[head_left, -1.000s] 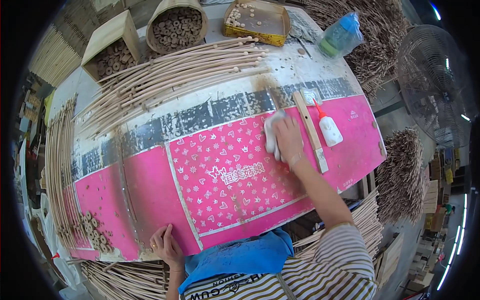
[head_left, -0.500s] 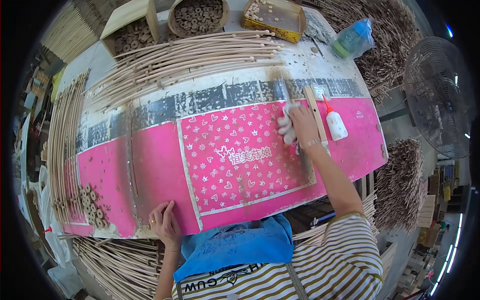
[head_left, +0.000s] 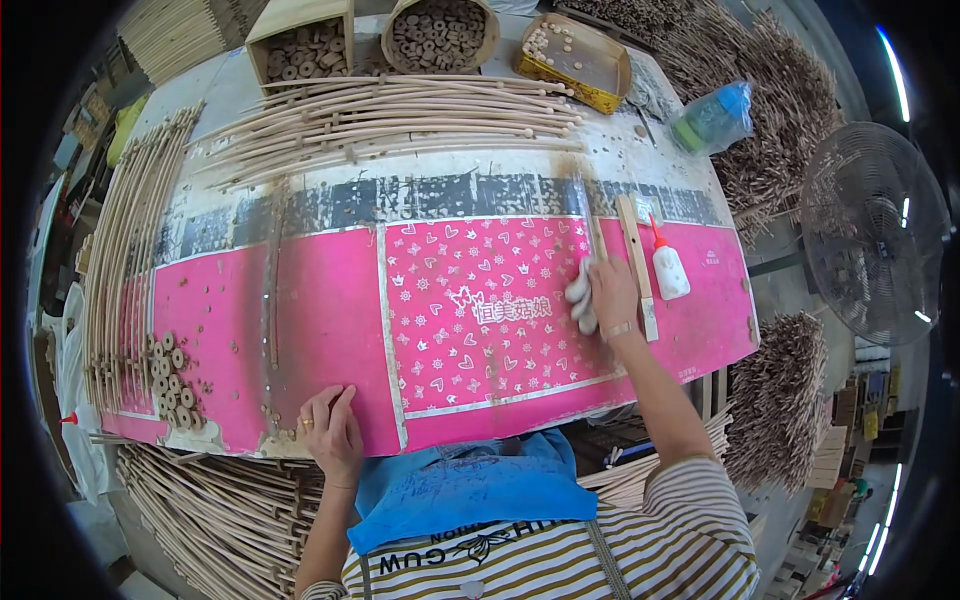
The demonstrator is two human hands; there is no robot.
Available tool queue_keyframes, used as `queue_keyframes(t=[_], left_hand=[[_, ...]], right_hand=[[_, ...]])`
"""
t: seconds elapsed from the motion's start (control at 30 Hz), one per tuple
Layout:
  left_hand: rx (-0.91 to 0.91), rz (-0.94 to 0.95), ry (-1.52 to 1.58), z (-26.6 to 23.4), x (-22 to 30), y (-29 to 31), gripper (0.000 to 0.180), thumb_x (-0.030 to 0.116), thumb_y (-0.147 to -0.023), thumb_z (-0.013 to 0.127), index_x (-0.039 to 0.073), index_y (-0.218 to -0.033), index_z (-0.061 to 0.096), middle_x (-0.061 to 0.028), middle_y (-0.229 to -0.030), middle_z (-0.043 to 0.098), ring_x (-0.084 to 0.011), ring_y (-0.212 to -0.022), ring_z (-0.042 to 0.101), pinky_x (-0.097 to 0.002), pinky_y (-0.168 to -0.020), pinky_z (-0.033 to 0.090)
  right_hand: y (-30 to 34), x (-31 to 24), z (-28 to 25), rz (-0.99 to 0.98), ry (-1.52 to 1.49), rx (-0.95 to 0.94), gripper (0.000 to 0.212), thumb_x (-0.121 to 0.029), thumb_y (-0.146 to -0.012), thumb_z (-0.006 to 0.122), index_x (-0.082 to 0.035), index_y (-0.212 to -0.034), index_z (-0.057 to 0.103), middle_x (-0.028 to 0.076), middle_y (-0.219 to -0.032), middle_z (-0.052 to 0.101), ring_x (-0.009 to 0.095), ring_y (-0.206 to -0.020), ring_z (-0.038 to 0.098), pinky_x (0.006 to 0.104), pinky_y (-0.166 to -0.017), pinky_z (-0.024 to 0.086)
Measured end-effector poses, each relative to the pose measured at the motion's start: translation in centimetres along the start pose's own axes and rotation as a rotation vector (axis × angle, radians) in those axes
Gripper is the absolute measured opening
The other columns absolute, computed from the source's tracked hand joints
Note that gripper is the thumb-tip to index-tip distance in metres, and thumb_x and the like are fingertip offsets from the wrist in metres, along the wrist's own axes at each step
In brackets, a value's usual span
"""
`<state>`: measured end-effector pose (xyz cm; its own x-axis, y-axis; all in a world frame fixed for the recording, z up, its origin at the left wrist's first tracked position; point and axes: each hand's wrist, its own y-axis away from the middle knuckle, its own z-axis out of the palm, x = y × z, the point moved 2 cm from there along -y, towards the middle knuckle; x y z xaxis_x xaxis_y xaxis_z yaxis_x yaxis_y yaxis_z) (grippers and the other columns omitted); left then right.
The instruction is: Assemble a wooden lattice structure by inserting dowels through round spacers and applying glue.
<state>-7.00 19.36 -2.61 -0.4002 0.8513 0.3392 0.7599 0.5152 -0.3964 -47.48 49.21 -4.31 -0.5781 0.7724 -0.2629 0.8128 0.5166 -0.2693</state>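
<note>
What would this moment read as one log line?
Left hand: at near table edge; Right hand: gripping white cloth; Right of cloth: wooden strip, red-tipped white bottle

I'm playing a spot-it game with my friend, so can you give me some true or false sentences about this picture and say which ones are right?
1. The right hand holds a white cloth. True.
2. The left hand is holding the white bottle. False: the left hand is at the near edge of the table, and the white bottle is over to the right of the right hand.
3. The white bottle has a red tip. True.
4. The big fan is on the left side of the picture. False: it is on the right side.
5. Some wooden rings lie near the table's left end. True.
</note>
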Motion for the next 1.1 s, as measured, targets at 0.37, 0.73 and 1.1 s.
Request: queue_keyframes(t=[0.37, 0.73, 1.1], left_hand=[[0.037, 0.073, 0.092, 1.6, 1.2, -2.5, 0.033, 0.002, -0.085, 0.068, 0.012, -0.115, 0.076, -0.0053, -0.114, 0.069, -0.0279, -0.104, 0.064, -0.0427, -0.088, 0.048], [0.055, -0.042, 0.083, -0.8, 0.2, 0.1, 0.033, 0.009, -0.088, 0.069, 0.013, -0.120, 0.073, -0.0020, -0.113, 0.070, -0.0236, -0.105, 0.066, -0.0399, -0.088, 0.049], [0.502, -0.495, 0.456, -4.9, -4.4, 3.4, 0.025, -0.005, -0.100, 0.059, 0.001, -0.122, 0.070, -0.0121, -0.108, 0.069, -0.0242, -0.100, 0.065, -0.0330, -0.086, 0.051]], right_hand=[[-22.3, 12.6, 7.9, 0.056, 0.510, 0.097, 0.015, -0.014, -0.097, 0.060, -0.007, -0.096, 0.073, 0.017, -0.107, 0.070, 0.036, -0.098, 0.070, 0.0474, -0.083, 0.060], [-3.7, -3.6, 3.9, -0.204, -0.383, -0.060, 0.009, -0.010, -0.095, 0.070, -0.001, -0.097, 0.070, 0.017, -0.096, 0.066, 0.033, -0.088, 0.067, 0.0442, -0.079, 0.053], [-9.9, -41.2, 13.3, -0.645, -0.855, -0.103, 0.017, -0.021, -0.090, 0.073, -0.005, -0.097, 0.074, 0.015, -0.092, 0.064, 0.035, -0.090, 0.064, 0.0446, -0.082, 0.051]])
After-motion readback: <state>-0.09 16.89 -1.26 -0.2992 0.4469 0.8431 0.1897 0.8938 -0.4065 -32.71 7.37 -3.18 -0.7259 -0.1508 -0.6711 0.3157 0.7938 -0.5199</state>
